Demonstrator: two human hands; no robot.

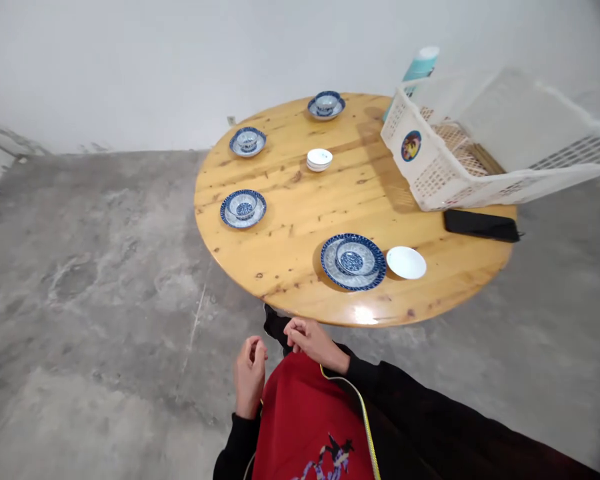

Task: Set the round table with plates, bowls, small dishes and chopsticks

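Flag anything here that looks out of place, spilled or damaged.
The flat black rectangular phone looks out of place among the blue-and-white ceramic dishes, near the right edge of the round yellow wooden table, beside the white plastic crate. No spill or damage shows.

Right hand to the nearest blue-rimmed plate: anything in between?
No object visible in between; the path only crosses the near edge of the table. The white bowl sits right of the plate, off the line from the right hand.
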